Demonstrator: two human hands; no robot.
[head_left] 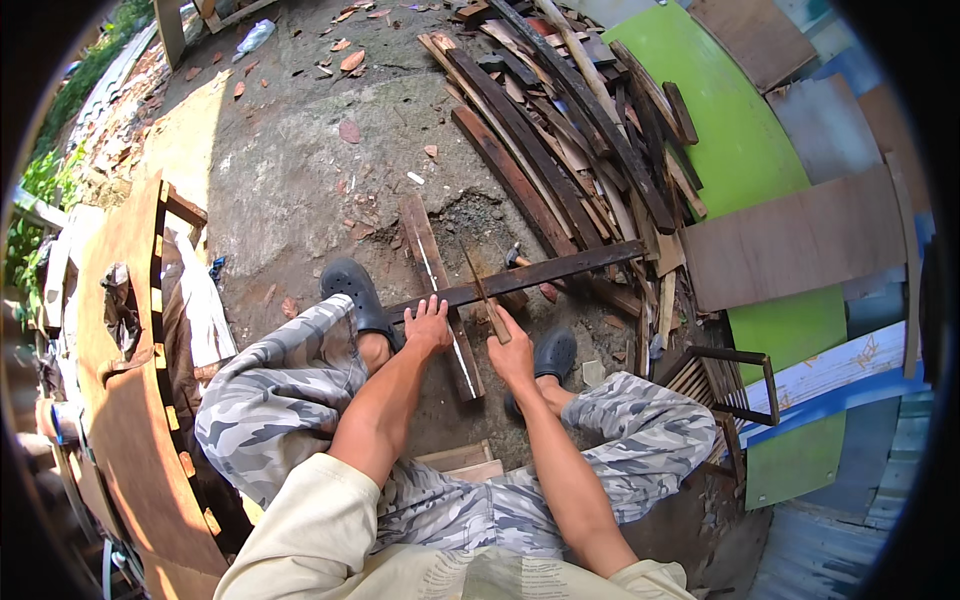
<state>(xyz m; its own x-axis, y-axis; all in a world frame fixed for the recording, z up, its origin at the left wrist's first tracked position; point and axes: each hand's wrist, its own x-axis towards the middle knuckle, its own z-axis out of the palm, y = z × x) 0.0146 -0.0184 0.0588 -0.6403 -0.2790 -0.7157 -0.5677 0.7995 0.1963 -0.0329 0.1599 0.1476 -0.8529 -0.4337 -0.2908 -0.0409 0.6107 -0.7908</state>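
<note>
A single head-worn fisheye view looks steeply down from above the seated person's lap — close over the camouflage trousers (300,400) and both forearms, facing forward across the dirt ground (300,170) to the stacked planks (560,130) — its rim bending straight edges, dark at the corners.

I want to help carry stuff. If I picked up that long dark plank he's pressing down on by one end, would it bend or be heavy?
The dark plank probably stays stiff: it spans straight across the board under the left hand. It looks long and thick, so likely heavy at one end. Its rough, weathered surface probably won't slip, but may give splinters.
</note>
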